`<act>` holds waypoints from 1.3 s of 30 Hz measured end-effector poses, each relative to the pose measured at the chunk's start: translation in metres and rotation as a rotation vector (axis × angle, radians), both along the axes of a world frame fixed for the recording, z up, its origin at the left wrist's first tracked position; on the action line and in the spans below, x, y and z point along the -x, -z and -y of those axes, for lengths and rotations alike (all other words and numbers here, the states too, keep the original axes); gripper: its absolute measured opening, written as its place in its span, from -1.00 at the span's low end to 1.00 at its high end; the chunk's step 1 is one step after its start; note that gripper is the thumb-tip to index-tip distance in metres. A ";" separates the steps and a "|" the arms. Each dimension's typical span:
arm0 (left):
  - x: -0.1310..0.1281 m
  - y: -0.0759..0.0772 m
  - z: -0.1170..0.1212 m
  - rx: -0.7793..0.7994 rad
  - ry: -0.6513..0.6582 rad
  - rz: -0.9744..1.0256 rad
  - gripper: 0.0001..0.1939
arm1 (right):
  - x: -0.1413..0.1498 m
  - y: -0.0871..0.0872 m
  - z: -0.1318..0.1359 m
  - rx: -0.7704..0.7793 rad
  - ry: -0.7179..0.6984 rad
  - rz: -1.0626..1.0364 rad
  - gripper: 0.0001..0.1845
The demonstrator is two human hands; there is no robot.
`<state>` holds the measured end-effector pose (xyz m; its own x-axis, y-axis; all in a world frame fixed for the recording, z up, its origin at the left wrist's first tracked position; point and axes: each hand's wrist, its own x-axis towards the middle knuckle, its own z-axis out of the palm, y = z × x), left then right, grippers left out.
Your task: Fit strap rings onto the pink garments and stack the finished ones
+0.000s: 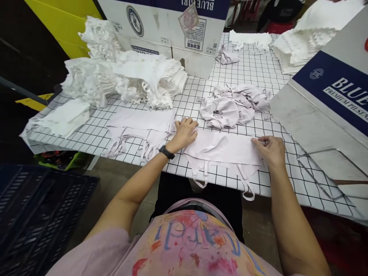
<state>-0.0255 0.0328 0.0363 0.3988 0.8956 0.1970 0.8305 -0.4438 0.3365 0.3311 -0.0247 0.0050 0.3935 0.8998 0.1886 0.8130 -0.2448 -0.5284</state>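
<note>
A pale pink camisole top (224, 147) lies spread flat in front of me, its thin straps hanging over the table's near edge. At its left upper corner rests my left hand (185, 134), fingers apart and lying on the cloth; a dark band is on that wrist. My right hand (271, 151) pinches the right upper corner between thumb and fingertips. To the left is a neat stack of similar pale pink tops (140, 120), straps toward me. Beyond the spread top sits a crumpled heap of pale pink garments (232, 105).
White garments (123, 76) are piled at the back left, with a smaller white stack (64, 117) nearer. Cardboard boxes (169, 28) stand behind and at the right (324, 99). A bent wire frame (319, 172) lies right. The tablecloth (290, 161) is checked. A dark blue crate (43, 211) is below left.
</note>
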 end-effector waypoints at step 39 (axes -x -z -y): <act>0.027 -0.103 -0.020 0.009 -0.005 0.845 -0.91 | 0.031 -0.152 0.032 -0.765 -0.117 -0.451 -0.83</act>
